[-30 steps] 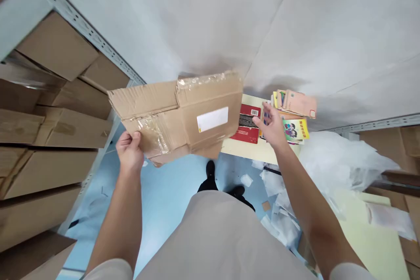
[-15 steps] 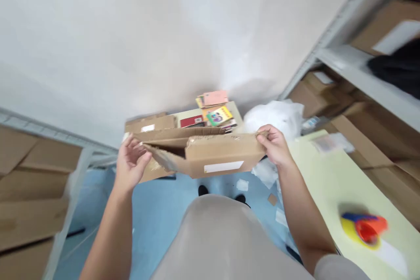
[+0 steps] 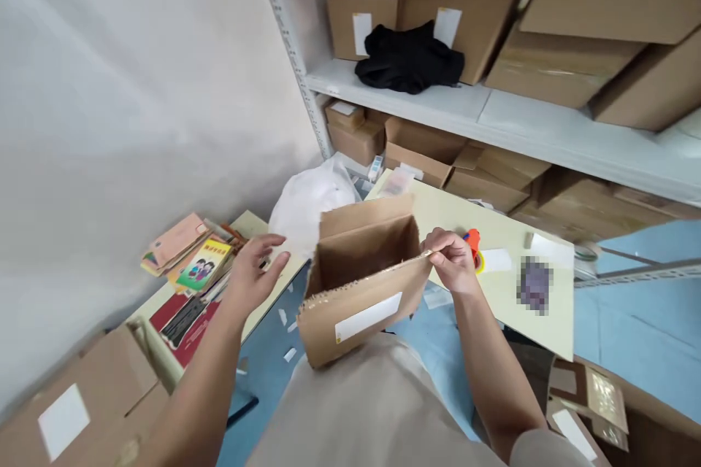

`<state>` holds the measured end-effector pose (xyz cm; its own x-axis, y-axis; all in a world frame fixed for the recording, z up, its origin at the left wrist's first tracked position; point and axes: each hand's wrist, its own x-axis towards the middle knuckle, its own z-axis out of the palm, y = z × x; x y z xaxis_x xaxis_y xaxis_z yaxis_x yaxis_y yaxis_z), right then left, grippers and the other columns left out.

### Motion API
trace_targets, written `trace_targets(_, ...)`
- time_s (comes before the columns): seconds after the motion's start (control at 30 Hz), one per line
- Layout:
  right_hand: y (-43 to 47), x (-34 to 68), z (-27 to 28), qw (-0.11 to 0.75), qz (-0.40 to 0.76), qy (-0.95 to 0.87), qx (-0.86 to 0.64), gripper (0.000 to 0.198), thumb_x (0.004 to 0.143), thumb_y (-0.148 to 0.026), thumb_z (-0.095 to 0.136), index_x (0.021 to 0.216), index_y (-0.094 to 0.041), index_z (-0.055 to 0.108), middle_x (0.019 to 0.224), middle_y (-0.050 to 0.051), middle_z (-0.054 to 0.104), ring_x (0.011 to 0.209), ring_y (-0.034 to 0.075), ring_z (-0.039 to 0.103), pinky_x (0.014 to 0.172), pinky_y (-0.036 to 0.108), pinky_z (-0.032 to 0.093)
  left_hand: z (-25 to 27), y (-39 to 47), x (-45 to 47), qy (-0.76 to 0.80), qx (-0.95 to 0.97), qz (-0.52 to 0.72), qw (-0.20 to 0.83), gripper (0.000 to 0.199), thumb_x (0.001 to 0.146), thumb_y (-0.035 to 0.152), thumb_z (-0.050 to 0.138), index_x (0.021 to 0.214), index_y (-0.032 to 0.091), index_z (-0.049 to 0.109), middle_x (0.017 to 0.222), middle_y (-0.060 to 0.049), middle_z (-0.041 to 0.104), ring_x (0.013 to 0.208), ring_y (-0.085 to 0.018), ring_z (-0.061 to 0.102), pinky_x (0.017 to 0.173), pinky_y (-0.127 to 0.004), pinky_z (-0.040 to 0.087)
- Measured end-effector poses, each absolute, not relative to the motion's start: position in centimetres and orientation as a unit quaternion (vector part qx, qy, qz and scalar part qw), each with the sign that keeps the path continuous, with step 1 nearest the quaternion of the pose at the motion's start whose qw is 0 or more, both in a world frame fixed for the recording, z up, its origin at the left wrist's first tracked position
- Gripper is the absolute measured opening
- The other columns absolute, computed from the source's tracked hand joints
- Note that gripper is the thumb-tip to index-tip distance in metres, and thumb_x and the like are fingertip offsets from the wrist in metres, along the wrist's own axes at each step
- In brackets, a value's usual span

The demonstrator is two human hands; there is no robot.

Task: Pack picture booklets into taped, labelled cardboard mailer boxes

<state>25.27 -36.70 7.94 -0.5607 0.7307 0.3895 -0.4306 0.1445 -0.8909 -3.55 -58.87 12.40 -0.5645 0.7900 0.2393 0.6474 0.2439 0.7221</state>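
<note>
An open cardboard box (image 3: 358, 317) with torn flap edges and a white label hangs tilted in front of my body. My right hand (image 3: 450, 259) pinches its upper right edge. Off to the box's left, my left hand (image 3: 255, 273) is raised with thumb and fingers apart, touching nothing. Behind that hand, a pile of books and booklets lies on the left table, among them a yellow-green booklet (image 3: 204, 263) and a pink one (image 3: 178, 239). The box's inside looks dark, and its floor is hidden from me.
A pale table (image 3: 526, 306) on the right carries an orange-and-yellow tape dispenser (image 3: 474, 244). A white plastic bag (image 3: 312, 197) sits between the tables. Metal shelving (image 3: 471, 113) holds several cartons and a black cloth (image 3: 408, 58). Another carton (image 3: 93, 387) stands lower left. Paper scraps litter the blue floor.
My view has turned right, toward the shelving and the right table. My left hand has let go of the box, which has swung round with my right hand and now shows its open top.
</note>
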Motion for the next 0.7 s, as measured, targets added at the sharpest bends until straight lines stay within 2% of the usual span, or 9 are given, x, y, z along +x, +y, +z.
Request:
trace_targets(0.1,-34.9,27.1,8.7,0.528,0.574,-0.607,-0.157,0.019,0.073,-0.038,0.075,0.074,-0.025,0.061,0.067,-0.001,0.053,0.066,0.015,0.051,0.068,0.033,0.044,13.8,-53.2,-1.7,0.66,0.587,0.419,0.21,0.071,0.079,0.075,0.039,0.119,0.02,0.058,0.128,-0.014,0.057,0.119,-0.029,0.053,0.098,-0.043,0.044)
trace_targets(0.17,-33.7,27.8,9.0,0.565,0.529,-0.606,-0.184,0.018,0.074,-0.038,0.074,0.074,-0.026,0.061,0.067,-0.002,0.054,0.068,0.015,0.052,0.072,0.034,0.045,14.5,-50.1,-0.8,0.594,0.626,0.408,0.299,0.083,0.073,0.083,0.033,0.121,0.02,0.059,0.132,-0.014,0.055,0.124,-0.032,0.048,0.104,-0.045,0.037)
trace_targets(0.23,-32.5,28.3,9.1,0.578,0.503,-0.61,-0.201,0.017,0.074,-0.037,0.074,0.074,-0.026,0.061,0.068,-0.002,0.055,0.07,0.016,0.053,0.073,0.035,0.046,14.8,-47.3,-0.5,0.58,0.598,0.409,0.373,0.09,0.071,0.086,0.023,0.12,0.02,0.061,0.133,-0.014,0.055,0.125,-0.034,0.047,0.104,-0.046,0.038)
trace_targets(0.3,-31.4,28.4,9.1,0.578,0.49,-0.619,-0.209,0.015,0.075,-0.035,0.073,0.074,-0.026,0.061,0.068,-0.002,0.056,0.07,0.016,0.054,0.073,0.034,0.046,14.9,-44.7,-0.9,0.591,0.537,0.397,0.453,0.094,0.073,0.085,0.012,0.125,0.023,0.059,0.136,-0.013,0.054,0.126,-0.034,0.046,0.097,-0.046,0.044)
trace_targets(0.37,-30.4,28.3,9.1,0.576,0.474,-0.629,-0.218,0.013,0.076,-0.032,0.073,0.075,-0.026,0.062,0.069,-0.002,0.057,0.071,0.016,0.054,0.072,0.034,0.046,14.7,-42.3,-1.8,0.617,0.497,0.344,0.504,0.086,0.077,0.082,0.018,0.131,0.027,0.053,0.141,-0.01,0.049,0.129,-0.034,0.044,0.09,-0.042,0.048)
trace_targets(0.43,-29.4,27.8,9.2,0.57,0.454,-0.642,-0.237,0.012,0.076,-0.031,0.072,0.075,-0.025,0.062,0.07,-0.001,0.058,0.07,0.016,0.055,0.071,0.034,0.047,14.4,-40.0,-3.0,0.659,0.486,0.248,0.517,0.075,0.077,0.077,0.039,0.135,0.03,0.049,0.145,-0.008,0.045,0.13,-0.032,0.043,0.084,-0.036,0.051)
trace_targets(0.5,-28.6,27.0,9.7,0.567,0.434,-0.651,-0.256,0.011,0.077,-0.031,0.072,0.075,-0.025,0.062,0.07,0.0,0.057,0.07,0.016,0.055,0.07,0.034,0.047,13.8,-37.7,-4.0,0.686,0.496,0.141,0.514,0.071,0.074,0.069,0.052,0.133,0.029,0.051,0.141,-0.008,0.05,0.123,-0.03,0.051,0.077,-0.032,0.052)
trace_targets(0.6,-27.3,25.6,10.7,0.57,0.409,-0.663,-0.259,0.01,0.077,-0.028,0.072,0.075,-0.026,0.063,0.07,-0.001,0.057,0.069,0.016,0.055,0.071,0.035,0.047,12.5,-34.3,-5.1,0.662,0.555,0.043,0.501,0.056,0.074,0.056,0.056,0.12,0.024,0.064,0.12,-0.007,0.066,0.105,-0.028,0.062,0.075,-0.029,0.052)
trace_targets(0.7,-26.2,24.5,11.4,0.566,0.393,-0.678,-0.257,0.009,0.075,-0.027,0.074,0.076,-0.027,0.066,0.069,-0.001,0.059,0.069,0.016,0.055,0.073,0.037,0.047,11.4,-31.0,-5.9,0.651,0.616,0.03,0.443,0.04,0.076,0.035,0.052,0.11,0.023,0.069,0.111,-0.005,0.07,0.101,-0.024,0.064,0.082,-0.028,0.05)
